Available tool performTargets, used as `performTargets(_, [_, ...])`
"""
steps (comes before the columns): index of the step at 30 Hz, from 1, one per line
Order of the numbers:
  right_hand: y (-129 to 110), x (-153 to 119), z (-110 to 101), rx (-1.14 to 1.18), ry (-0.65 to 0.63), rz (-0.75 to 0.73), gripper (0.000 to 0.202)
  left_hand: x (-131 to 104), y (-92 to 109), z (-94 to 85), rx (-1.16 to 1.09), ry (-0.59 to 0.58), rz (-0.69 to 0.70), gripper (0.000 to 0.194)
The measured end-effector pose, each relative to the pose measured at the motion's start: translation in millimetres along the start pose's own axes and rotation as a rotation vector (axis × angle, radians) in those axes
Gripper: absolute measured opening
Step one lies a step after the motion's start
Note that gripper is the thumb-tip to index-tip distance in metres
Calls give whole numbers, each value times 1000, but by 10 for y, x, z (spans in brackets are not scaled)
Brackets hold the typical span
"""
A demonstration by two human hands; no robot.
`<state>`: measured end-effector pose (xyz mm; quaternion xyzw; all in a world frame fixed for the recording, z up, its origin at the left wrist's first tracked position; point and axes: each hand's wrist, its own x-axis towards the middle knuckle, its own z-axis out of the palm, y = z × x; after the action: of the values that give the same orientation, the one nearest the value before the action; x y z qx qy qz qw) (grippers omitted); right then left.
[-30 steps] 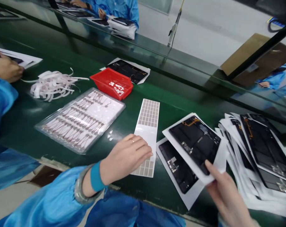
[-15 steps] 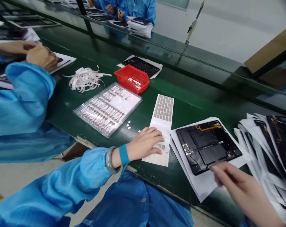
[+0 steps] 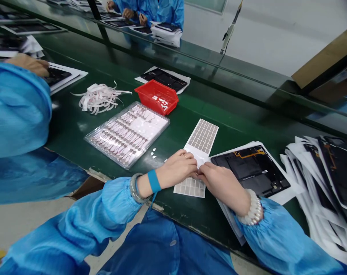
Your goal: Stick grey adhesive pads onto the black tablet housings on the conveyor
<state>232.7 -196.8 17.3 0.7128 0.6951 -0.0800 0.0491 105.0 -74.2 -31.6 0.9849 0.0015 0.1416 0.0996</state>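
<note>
A white sheet of grey rectangular stickers (image 3: 203, 135) lies on the green bench in front of me, looking bent at its middle beneath my fingers. My left hand (image 3: 179, 165) is closed on the sheet's left edge. From the right, my right hand (image 3: 221, 182) pinches at the same middle part, its fingertips against those of the left. What exactly lies between the fingertips is hidden. Partly behind my right hand, a black device panel (image 3: 256, 168) with an orange flex cable rests on white paper.
A clear tray of small wired parts (image 3: 127, 133) lies left, with loose white bits (image 3: 153, 152) beside it. Behind stand a red bin (image 3: 156, 97), curled white strips (image 3: 100, 97) and another panel (image 3: 164, 78). Stacked panels with paper (image 3: 319, 191) crowd the right. A co-worker's sleeve (image 3: 18, 110) reaches in left.
My right hand has moved left from the device panel to the sticker sheet, meeting my left hand. The sheet's upper part has tilted to the right. The co-worker's arm has shifted left.
</note>
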Motion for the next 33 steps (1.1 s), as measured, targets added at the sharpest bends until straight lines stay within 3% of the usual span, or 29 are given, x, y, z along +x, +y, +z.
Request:
performTargets(5, [-75, -17, 51, -54, 79, -63, 17, 24, -22, -37, -35, -37, 19, 23])
performTargets(8, [12, -158, -3, 62, 135, -45, 19, -12, -72, -122, -114, -90, 24, 25])
performTargets(12, [416, -444, -100, 611, 221, 223, 20, -43, -74, -240, -179, -104, 2, 33])
performTargets(15, [698, -611, -14, 873, 207, 434, 26, 48, 73, -248, -132, -61, 45, 25])
performTargets(18, [776, -637, 187, 887, 231, 453, 24, 230, 271, -155, -45, -54, 137, 14])
performTargets(21, [716, -555, 350, 841, 356, 466, 22, 394, 368, -12, 56, -43, 200, 14])
performTargets(26, [615, -454, 444, 756, 446, 536, 20, 471, 326, 133, 81, -61, 225, 15])
performTargets(33, [586, -485, 475, 735, 460, 554, 22, 456, 306, 135, 29, -84, 214, 16])
